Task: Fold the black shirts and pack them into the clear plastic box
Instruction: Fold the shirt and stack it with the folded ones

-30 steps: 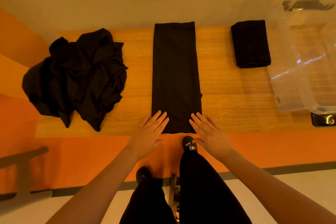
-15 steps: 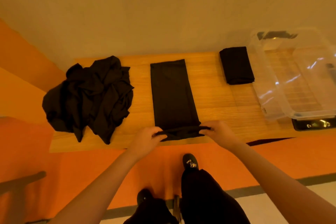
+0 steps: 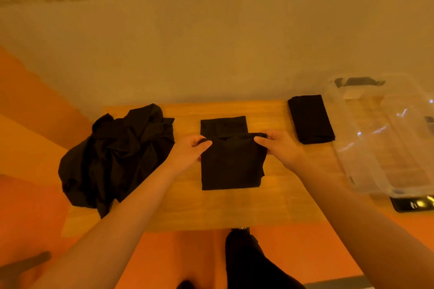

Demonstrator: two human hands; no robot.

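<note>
A black shirt (image 3: 231, 166) lies in the middle of the wooden table (image 3: 277, 204), its near end doubled over toward the far end. My left hand (image 3: 191, 149) pinches the left corner of that folded-over edge. My right hand (image 3: 279, 146) pinches the right corner. A strip of the shirt's far end still shows beyond the fold. A folded black shirt (image 3: 310, 118) rests at the back right. A crumpled heap of black shirts (image 3: 117, 155) sits on the left. The clear plastic box (image 3: 389, 138) stands at the right, with nothing black visible inside.
A pale wall runs right behind the table. Orange floor surrounds the table. A small dark object with shiny parts (image 3: 414, 204) lies at the box's near corner. My dark-trousered legs (image 3: 253, 263) are below the table's front edge.
Both hands went from lying flat on the shirt's near end to pinching it, then carried it away from me over the shirt. The view tilted up toward the wall.
</note>
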